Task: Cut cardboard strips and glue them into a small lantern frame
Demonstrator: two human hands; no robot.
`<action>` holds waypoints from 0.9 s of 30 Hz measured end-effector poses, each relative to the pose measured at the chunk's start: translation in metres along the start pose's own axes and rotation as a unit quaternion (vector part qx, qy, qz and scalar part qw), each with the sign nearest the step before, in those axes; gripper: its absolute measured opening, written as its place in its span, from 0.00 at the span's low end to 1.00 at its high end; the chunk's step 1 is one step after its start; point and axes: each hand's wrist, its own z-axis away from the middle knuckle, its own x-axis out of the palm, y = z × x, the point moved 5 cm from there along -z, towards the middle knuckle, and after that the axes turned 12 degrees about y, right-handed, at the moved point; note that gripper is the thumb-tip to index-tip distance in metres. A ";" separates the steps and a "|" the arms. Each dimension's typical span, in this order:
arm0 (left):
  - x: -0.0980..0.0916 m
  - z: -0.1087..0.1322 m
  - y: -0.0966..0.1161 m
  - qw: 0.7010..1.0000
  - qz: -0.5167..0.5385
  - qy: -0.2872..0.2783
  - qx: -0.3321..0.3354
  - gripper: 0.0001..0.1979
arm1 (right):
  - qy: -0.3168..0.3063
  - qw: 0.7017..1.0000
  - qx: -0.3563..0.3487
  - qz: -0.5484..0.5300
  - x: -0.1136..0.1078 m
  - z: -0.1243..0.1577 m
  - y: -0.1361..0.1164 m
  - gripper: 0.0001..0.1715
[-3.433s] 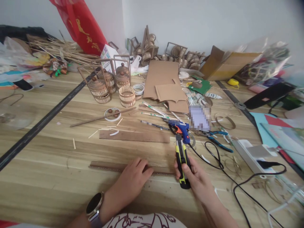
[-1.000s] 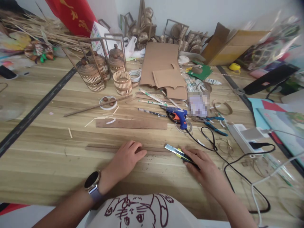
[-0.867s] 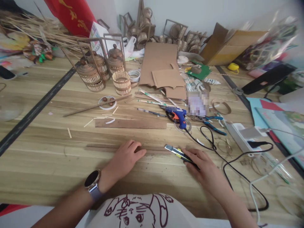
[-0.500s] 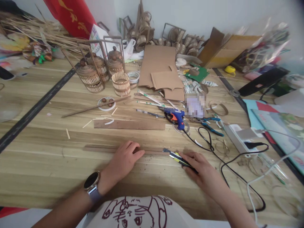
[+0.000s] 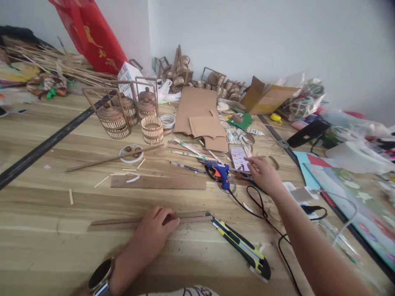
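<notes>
My left hand (image 5: pixel 157 228) presses down on thin brown cardboard strips (image 5: pixel 191 218) near the front of the table, thumb and fingers curled over them. Just beyond the strips' right end lies a black-and-yellow utility knife (image 5: pixel 239 244), let go, its blade out toward the strips. My right hand (image 5: pixel 263 174) reaches forward over a phone (image 5: pixel 237 155) with a lit screen; a finger is extended at the screen and the hand holds nothing. Left of the phone lies a blue glue gun (image 5: pixel 220 170). A wider flat cardboard strip (image 5: pixel 160 182) rests behind my left hand.
Lidded stick baskets with tall handles (image 5: pixel 114 119) stand at the back left, beside an open basket (image 5: pixel 152 130). Cardboard sheets (image 5: pixel 197 107) lie in the middle. A ring with brown balls (image 5: pixel 121 158) is left of centre. Black cable (image 5: pixel 271 222) loops beneath my right arm near a power strip (image 5: pixel 288 189).
My right hand has released the utility knife and moved forward to the phone, whose screen now shows. My left hand stays on the strips. The view has tilted upward.
</notes>
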 end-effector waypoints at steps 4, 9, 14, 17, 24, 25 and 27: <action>-0.002 -0.001 0.001 0.999 0.001 0.038 0.006 0.17 | 0.038 0.997 0.057 0.046 0.033 -0.058 0.042 0.26; 0.000 0.001 0.000 0.998 0.007 0.055 -0.010 0.16 | 0.034 0.992 0.091 0.078 0.062 -0.082 0.074 0.19; 0.000 0.001 0.000 0.999 0.004 0.050 -0.009 0.17 | 0.006 0.989 0.103 0.103 0.076 -0.086 0.089 0.18; 0.000 0.000 0.000 0.999 0.006 0.054 -0.008 0.17 | -0.007 0.987 0.107 0.117 0.081 -0.088 0.092 0.19; -0.001 -0.001 0.002 0.998 0.007 0.062 -0.010 0.16 | 0.001 0.991 0.077 0.110 0.072 -0.091 0.087 0.19; -0.002 -0.001 0.002 0.998 0.006 0.063 -0.010 0.16 | 0.006 0.992 0.071 0.106 0.069 -0.090 0.086 0.18; -0.002 -0.001 0.002 0.998 0.005 0.065 -0.009 0.16 | 0.015 0.993 0.062 0.099 0.063 -0.086 0.086 0.17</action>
